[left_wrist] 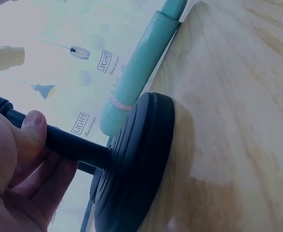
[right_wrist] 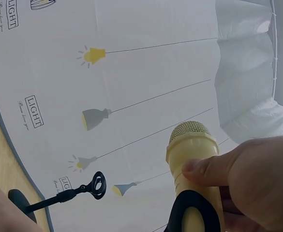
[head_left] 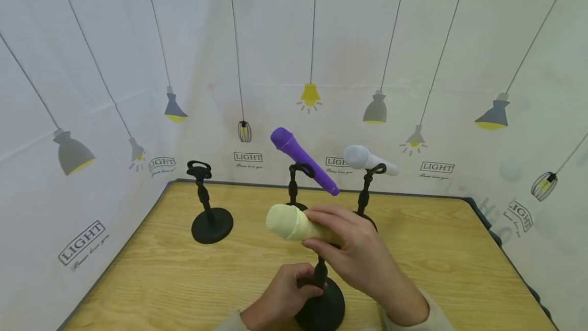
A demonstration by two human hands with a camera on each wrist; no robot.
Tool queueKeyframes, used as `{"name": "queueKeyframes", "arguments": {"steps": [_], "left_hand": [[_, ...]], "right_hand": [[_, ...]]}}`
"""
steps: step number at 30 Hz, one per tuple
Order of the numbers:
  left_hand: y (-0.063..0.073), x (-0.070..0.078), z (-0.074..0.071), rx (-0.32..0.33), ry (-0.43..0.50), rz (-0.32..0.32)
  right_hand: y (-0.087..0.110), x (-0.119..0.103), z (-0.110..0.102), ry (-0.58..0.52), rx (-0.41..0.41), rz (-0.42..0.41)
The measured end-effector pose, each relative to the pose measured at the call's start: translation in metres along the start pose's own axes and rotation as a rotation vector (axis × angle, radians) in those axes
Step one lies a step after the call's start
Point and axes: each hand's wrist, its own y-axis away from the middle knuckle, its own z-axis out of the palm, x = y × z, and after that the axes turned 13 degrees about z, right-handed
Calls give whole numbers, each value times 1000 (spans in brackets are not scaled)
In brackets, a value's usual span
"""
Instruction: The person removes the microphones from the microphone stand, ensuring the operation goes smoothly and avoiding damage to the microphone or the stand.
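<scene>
My right hand (head_left: 356, 249) grips a pale yellow microphone (head_left: 287, 222) by its body, the mesh head pointing left. In the right wrist view the black clip (right_wrist: 206, 212) of a stand curves round the yellow microphone's body. Below it, my left hand (head_left: 287, 290) holds the pole of that black desk stand (head_left: 323, 308) just above its round base. A purple microphone (head_left: 308, 162) leans in the clip of a stand behind. To its right a white microphone (head_left: 360, 157) rests in another stand's clip.
A black stand (head_left: 211, 223) with a bare clip stands at the left on the wooden table (head_left: 151, 280). In the left wrist view a teal microphone (left_wrist: 141, 67) lies beyond the base. A lamp-printed curtain (head_left: 275, 40) surrounds the table.
</scene>
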Motion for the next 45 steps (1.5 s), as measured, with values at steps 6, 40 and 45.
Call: {"name": "queueKeyframes", "arguments": {"steps": [6,40,45], "left_hand": [[1,-3,0,-8,-4,13],[3,1,-1,-5,-7,45],[3,-1,-1,-9,-28,56]], "right_hand": [[-5,-3,1,-14,-9,-16],[-32,-24,7,-115,-102,28],[-36,-27,9,-128,-119,25]]}}
